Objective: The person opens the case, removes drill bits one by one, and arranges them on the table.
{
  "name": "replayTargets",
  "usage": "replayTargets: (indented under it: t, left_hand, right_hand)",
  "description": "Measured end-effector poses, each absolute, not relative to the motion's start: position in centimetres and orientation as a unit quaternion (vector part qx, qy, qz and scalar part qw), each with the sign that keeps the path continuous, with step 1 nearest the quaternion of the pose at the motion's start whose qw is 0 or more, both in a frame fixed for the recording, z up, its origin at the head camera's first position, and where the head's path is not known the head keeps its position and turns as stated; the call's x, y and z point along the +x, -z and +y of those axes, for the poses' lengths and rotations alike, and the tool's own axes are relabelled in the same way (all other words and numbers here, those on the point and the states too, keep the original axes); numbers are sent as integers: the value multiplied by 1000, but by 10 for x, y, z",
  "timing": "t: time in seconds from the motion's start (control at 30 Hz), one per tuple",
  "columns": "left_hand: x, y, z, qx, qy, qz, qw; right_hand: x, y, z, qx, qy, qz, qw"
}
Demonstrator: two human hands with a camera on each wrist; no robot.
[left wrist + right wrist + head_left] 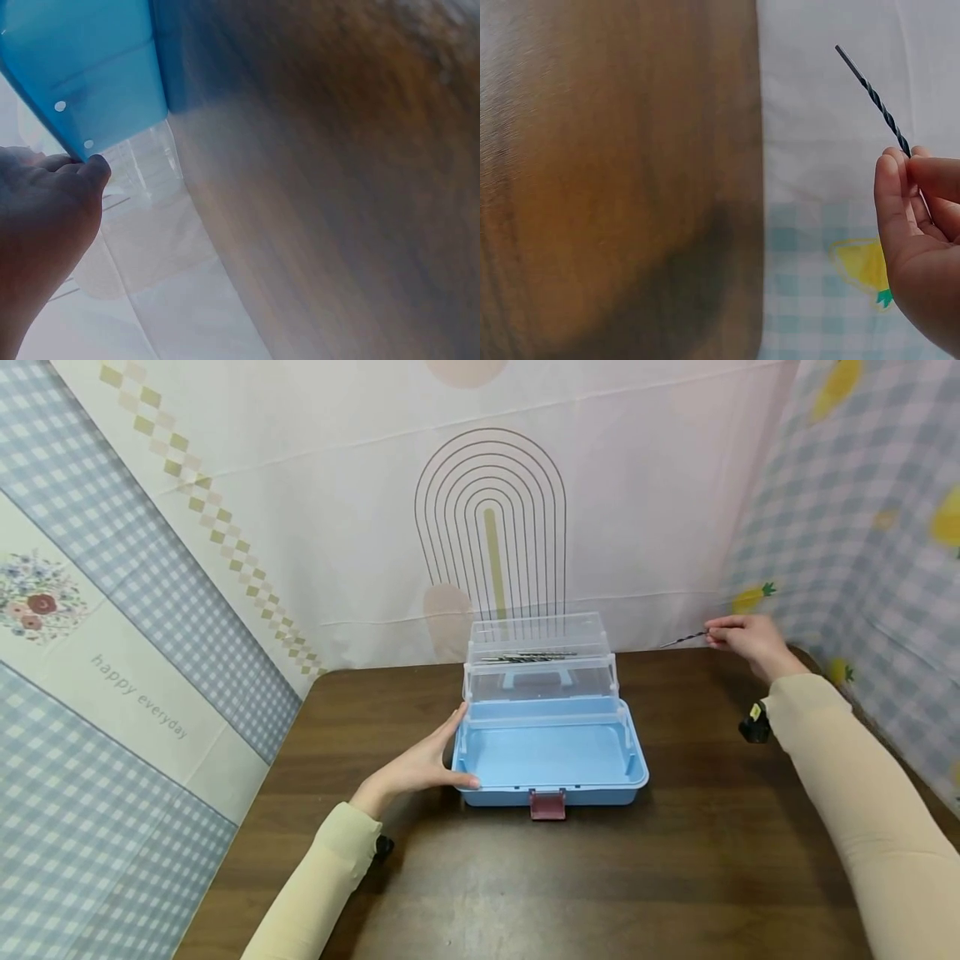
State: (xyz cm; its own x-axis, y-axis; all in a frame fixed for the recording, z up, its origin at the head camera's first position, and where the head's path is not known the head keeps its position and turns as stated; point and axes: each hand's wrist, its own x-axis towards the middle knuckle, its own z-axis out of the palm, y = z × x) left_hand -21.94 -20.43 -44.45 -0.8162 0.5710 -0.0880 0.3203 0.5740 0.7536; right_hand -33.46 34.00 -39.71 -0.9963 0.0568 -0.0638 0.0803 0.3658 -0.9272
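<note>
One drill bit (684, 639) is pinched well apart from the box's edge (639, 749).

A blue rectangular plastic box (551, 756) stands on a brown wooden table (480, 885). Dark metal drill bits (528, 657) lie in its far part.

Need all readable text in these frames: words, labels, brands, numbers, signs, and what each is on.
"happy everyday": on the patterned cloth at left.
Yellow patch on the black right-wrist device: too small to tell any text.
Blue box and drill bit in the right hand: no readable text.
</note>
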Motion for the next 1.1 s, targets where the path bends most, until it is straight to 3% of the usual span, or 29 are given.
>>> replayTargets:
  t: [0.5, 1.1]
  left_hand:
    - [-220, 445, -206, 251, -393, 868, 172]
    - [-221, 444, -208, 252, -386, 871, 171]
  right_hand:
    - [-326, 431, 351, 46, 556, 828, 55]
    - [-325, 452, 348, 47, 526, 847, 64]
